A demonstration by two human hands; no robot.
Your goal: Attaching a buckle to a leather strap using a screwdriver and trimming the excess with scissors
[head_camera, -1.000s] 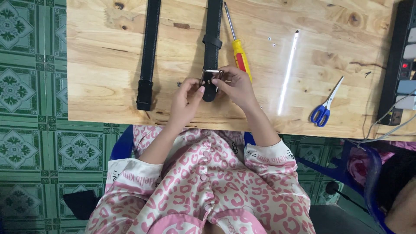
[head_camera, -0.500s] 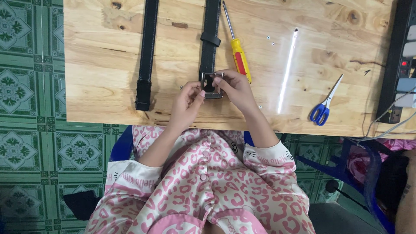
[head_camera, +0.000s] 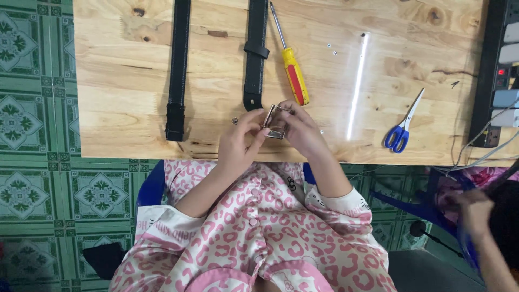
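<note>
From the head camera, both hands meet over the near edge of the pale knotty wooden table (head_camera: 135, 70). The left hand (head_camera: 238, 143) and the right hand (head_camera: 300, 130) are closed together on a small rectangular silver metal belt buckle (head_camera: 274, 121), fingertips pinching it from either side. The buckle is an open shiny frame, tilted, with a thin pin or bar showing at its upper edge by the right thumb; it appears to be held just off the wood, though contact cannot be ruled out.

Just above the grip lies the blunt end of a black leather belt strap with a loop keeper (head_camera: 255, 54), apart from the buckle. Further left of the grip lies a second black strap with a clasp end (head_camera: 177, 70). Just up and right of the grip rests a yellow-and-red handled screwdriver (head_camera: 292, 70). Well to the right lie blue-handled scissors (head_camera: 403, 127), and beyond them a black power strip (head_camera: 494, 75) at the table's edge
</note>
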